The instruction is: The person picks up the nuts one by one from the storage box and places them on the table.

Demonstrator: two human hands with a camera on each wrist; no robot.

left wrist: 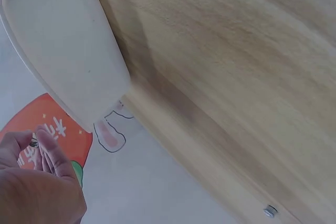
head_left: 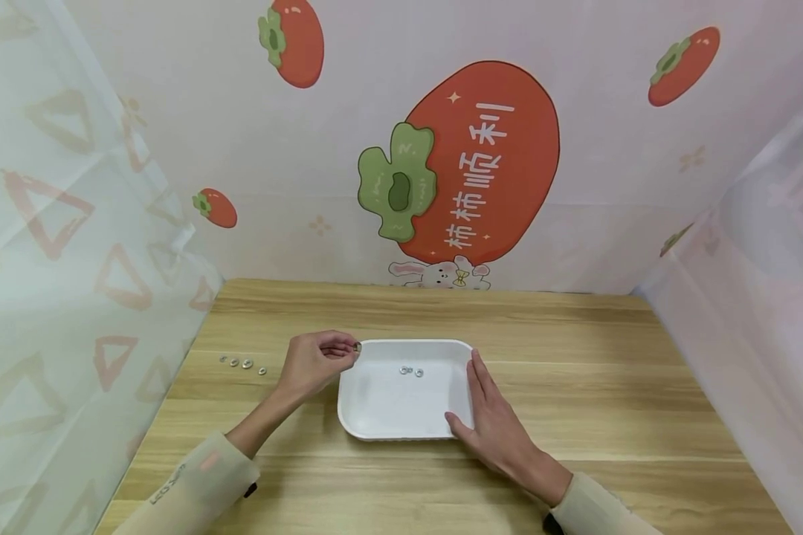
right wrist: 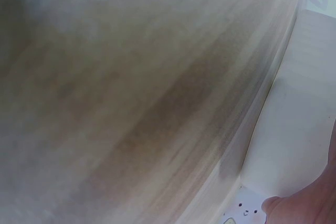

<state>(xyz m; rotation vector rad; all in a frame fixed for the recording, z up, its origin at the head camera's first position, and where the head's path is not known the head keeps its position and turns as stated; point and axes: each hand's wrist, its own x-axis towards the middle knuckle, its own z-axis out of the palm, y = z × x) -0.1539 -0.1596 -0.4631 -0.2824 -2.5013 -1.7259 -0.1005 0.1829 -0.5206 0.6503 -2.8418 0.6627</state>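
My left hand [head_left: 323,362] is at the far left corner of a white tray [head_left: 401,432], pinching a small metal nut [head_left: 358,347] between thumb and fingertips. The left wrist view shows the same nut [left wrist: 34,143] partly covered by the fingers. On the tray floor lie several small metal nuts [head_left: 418,373], grouped toward the back. My right hand [head_left: 498,431] rests against the tray's right side, fingers extended along the rim and thumb over the front corner. In the right wrist view, part of the right hand [right wrist: 304,203] shows beside the tray.
Several more metal nuts [head_left: 247,364] lie in a loose row on the wooden table [head_left: 575,386], left of the tray. Behind the table stands a pale cloth backdrop [head_left: 602,148] printed with persimmons. Similar cloth sheets hang at the left and right sides.
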